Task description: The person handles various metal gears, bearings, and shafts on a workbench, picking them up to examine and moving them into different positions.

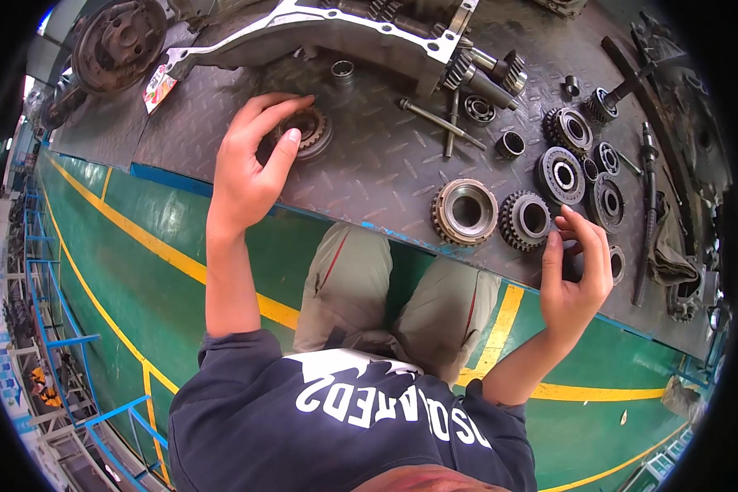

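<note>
My left hand curves round a toothed gear on the dark metal bench, its thumb and fingers at the gear's left side. My right hand is at the bench's near edge on the right, fingers apart and slightly bent. A dark part lies behind it, mostly hidden. Just left of its thumb sits a double-toothed gear, and beside that a brownish gear ring. Beyond the fingers lie a wide bearing-like gear and another flat gear.
A large cast housing with shafts spans the back of the bench. Two thin rods cross near the middle, close to a small bearing and a sleeve. Long shafts and a cloth lie at right.
</note>
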Tool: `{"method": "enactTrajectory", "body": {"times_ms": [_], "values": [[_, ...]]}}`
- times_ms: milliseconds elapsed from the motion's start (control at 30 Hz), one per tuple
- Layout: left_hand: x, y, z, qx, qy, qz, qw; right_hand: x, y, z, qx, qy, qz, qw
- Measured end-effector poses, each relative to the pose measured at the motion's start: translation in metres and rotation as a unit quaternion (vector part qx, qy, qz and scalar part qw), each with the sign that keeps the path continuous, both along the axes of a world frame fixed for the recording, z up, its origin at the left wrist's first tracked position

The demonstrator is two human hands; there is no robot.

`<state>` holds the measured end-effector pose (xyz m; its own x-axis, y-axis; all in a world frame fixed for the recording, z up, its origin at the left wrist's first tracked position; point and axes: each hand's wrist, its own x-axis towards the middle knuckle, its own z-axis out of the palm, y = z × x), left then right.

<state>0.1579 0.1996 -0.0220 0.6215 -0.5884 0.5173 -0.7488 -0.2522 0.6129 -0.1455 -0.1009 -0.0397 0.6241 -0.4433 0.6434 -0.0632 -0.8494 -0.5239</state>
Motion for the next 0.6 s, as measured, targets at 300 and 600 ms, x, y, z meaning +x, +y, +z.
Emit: {"method": "enactTrajectory", "body": {"times_ms": [300, 600], "values": [[-0.01, 0.001, 0.001, 0.079, -0.078, 0.045, 0.993, 0.0, 0.003, -0.004, 0.004, 0.002, -0.015, 1.0], [-0.002, 0.001, -0.015, -0.015, -0.022, 0.024, 0.999, 0.004, -0.003, -0.004, -0.021, -0.022, 0.002, 1.0]]}}
